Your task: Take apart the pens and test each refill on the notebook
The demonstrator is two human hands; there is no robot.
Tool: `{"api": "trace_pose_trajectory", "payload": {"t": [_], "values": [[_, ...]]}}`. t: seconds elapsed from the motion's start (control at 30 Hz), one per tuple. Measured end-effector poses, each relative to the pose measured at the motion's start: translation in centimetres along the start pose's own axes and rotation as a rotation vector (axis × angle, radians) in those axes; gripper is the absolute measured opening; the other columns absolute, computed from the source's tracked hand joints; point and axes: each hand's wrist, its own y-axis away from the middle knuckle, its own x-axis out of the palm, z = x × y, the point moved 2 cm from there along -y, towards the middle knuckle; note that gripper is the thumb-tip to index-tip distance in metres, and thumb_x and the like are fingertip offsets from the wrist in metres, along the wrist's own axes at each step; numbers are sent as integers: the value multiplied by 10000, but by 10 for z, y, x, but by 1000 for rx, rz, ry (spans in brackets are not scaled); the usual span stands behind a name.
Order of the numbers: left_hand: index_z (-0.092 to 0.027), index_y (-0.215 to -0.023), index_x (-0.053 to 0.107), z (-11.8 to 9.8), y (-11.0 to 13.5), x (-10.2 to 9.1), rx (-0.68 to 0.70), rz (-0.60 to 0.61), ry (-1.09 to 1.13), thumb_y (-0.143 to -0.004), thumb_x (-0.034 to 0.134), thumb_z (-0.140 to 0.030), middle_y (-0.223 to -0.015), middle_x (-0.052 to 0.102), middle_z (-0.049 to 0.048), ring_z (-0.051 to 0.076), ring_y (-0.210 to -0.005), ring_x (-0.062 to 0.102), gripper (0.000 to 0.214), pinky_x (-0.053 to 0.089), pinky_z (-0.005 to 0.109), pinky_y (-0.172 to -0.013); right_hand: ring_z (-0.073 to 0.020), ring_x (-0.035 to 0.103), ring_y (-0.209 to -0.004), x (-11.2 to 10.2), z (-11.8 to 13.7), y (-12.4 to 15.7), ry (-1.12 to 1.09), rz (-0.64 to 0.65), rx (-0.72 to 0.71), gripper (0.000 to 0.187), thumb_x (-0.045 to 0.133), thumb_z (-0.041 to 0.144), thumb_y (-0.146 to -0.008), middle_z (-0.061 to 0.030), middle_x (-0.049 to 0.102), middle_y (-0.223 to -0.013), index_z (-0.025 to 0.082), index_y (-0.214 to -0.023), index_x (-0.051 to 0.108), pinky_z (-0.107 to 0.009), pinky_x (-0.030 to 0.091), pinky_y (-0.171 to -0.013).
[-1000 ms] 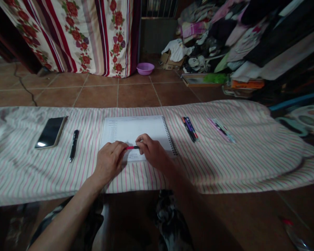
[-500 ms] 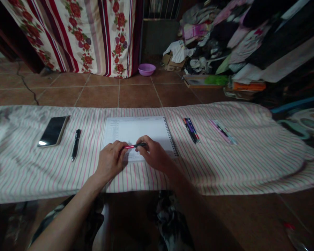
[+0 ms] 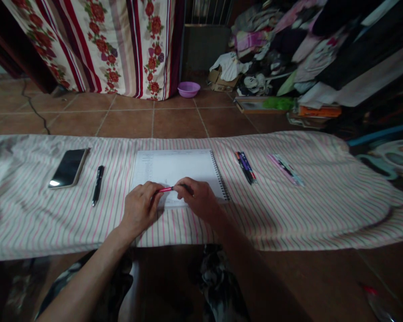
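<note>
Over the lower part of a white spiral notebook [image 3: 181, 165], my two hands hold a red and black pen [image 3: 166, 189] level between them. My left hand [image 3: 141, 205] is closed on its red end. The fingers of my right hand [image 3: 199, 197] are wrapped round the dark end and hide much of it. Left of the notebook lies a black pen [image 3: 98, 185], with a smartphone [image 3: 69, 167] beyond it, screen up. On the right side rest several dark pens [image 3: 246, 167] side by side, and farther right a group of pink and pale pens [image 3: 286, 170].
A striped cloth [image 3: 309, 210] covers the long low table. Past it, on the tiled floor, stand a purple basin [image 3: 188, 90] and a cardboard box [image 3: 221, 81] near a heap of clothes [image 3: 272, 49]. A flowered curtain [image 3: 121, 49] hangs at the back left.
My right hand's fingers have curled further over the pen's dark end, covering more of it. My left hand has shifted very slightly left. The other things lie where they were.
</note>
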Motion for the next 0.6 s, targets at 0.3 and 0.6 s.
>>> {"api": "trace_pose_trajectory", "payload": {"t": [0.3,0.6], "values": [[-177,-914,531,-5,0,-4,82,-15,-76,-868,436,-191,-845,639,56,183,-713,552,107,430,307,-632,-76,445,-383,3,1,-1,-74,84,184,442,410,412,-867,55,443,-370,183,-502,508,-202,353,-518],[-173,-879,552,-7,1,-1,83,-26,-56,-859,453,-176,-840,641,47,169,-691,549,101,427,291,-614,-96,452,-423,8,-1,-3,-137,111,291,460,336,439,-872,31,456,-412,187,-520,492,-229,347,-528]]}}
